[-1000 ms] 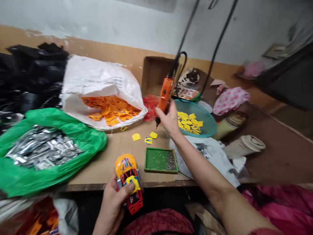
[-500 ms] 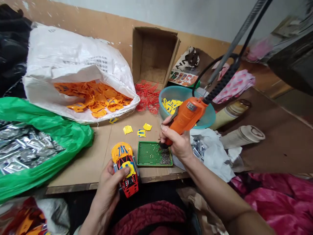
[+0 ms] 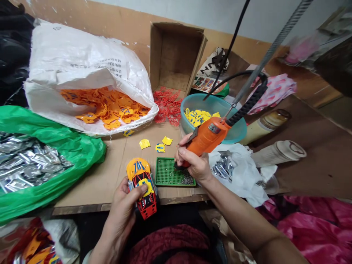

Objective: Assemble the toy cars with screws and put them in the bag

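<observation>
My left hand (image 3: 125, 200) is closed round a toy car (image 3: 139, 168) with an orange hood and red frame. Its thumb presses on a yellow plastic panel (image 3: 145, 186) lying on the car's top. In my right hand (image 3: 196, 163) is an orange electric screwdriver (image 3: 207, 135), tilted with its tip down over a green perforated tray (image 3: 167, 172). Small screws (image 3: 187, 179) lie heaped in the tray's right corner. The tip itself is hidden against the tray, so I cannot tell whether it touches.
Loose yellow panels (image 3: 144, 143) lie behind the tray. A teal bowl (image 3: 242, 130) holds more. Orange parts fill a white sack (image 3: 85, 55); silver parts fill a green bag (image 3: 90, 154). Red frames (image 3: 169, 106) lie before a cardboard box (image 3: 176, 55). Two bottles (image 3: 277, 154) are at right. A coil spring (image 3: 286, 33) suspends the screwdriver.
My right hand has shifted the screwdriver's lower end slightly left over the tray, away from the screw heap. My left hand keeps the toy car in nearly the same place.
</observation>
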`<state>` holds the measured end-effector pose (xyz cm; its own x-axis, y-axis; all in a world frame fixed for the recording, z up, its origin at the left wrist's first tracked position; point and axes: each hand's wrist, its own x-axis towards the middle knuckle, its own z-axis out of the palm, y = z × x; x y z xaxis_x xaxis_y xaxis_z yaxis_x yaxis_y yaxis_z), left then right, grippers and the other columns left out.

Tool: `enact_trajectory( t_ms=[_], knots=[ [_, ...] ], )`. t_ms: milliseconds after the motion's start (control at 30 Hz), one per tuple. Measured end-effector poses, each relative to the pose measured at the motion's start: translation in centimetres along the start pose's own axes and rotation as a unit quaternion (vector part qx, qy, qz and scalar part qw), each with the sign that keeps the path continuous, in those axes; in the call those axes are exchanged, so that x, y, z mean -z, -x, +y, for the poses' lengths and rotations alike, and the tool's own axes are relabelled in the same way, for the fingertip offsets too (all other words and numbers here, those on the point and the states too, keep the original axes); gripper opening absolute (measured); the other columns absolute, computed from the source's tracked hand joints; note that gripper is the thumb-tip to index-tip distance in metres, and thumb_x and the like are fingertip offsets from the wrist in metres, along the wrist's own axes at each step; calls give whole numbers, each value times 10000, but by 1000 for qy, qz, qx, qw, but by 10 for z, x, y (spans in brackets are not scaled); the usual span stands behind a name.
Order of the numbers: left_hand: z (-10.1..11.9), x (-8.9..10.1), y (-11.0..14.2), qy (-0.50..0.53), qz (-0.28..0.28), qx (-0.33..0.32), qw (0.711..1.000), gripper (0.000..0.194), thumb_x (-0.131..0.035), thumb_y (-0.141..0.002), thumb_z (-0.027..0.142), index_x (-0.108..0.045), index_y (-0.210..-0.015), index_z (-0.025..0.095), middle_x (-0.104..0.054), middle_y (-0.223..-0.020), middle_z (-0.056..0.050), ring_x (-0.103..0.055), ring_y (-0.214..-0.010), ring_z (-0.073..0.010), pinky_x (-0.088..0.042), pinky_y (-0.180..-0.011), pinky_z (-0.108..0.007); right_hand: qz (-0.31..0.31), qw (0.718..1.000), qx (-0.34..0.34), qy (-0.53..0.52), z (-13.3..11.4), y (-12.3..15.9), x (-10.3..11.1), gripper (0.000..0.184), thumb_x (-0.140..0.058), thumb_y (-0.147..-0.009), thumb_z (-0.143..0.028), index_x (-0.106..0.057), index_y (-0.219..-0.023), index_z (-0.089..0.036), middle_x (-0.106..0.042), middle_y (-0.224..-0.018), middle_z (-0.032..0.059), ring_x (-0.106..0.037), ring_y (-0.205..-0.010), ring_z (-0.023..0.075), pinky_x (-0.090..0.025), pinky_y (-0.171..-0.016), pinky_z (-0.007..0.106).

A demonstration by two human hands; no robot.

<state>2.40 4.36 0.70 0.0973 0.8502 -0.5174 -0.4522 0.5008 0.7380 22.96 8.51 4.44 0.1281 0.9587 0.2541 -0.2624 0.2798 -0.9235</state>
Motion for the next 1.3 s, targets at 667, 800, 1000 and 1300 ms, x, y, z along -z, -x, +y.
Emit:
enact_trajectory(
  t_ms=[667,800,1000,1300],
  knots=[
    [-3,5,-8,13,-33,5,999,556,-917,-580,241,-598,-1026,148,-743,-771,-38,-676,-582,-176,-578,-578,-297,0,1000,7,-30,-10,-7,-14,223,-734,-803,-290,-576,-944,-218,-545,-517,-96,-516,-419,118,-463,-490,266],
    [0,0,-6,30,-21,-5,999,581,-923,-538,243,-611,-1016,138,-741,-769,-42,-662,-588,-167,-571,-584,-287,-6,993,27,-116,-36,-18,-38,198,-712,-765,-270,-573,-897,-219,-516,-483,-103,-484,-387,114,-469,-495,278],
    [4,-9,0,43,-6,-30,999,585,-934,-470,234,-612,-951,149,-738,-762,-43,-653,-611,-172,-563,-601,-290,-67,987,-18,-146,-41,-17,-70,222,-714,-770,-326,-569,-913,-239,-489,-504,-96,-467,-393,122,-455,-488,300],
    [0,-6,-2,52,-7,-42,998,607,-930,-497,233,-622,-1013,150,-725,-784,-26,-634,-621,-149,-544,-623,-274,-95,981,-49,-164,-28,-10,-80,259,-756,-771,-336,-583,-934,-234,-518,-497,-92,-473,-394,130,-434,-508,315]
  ],
)
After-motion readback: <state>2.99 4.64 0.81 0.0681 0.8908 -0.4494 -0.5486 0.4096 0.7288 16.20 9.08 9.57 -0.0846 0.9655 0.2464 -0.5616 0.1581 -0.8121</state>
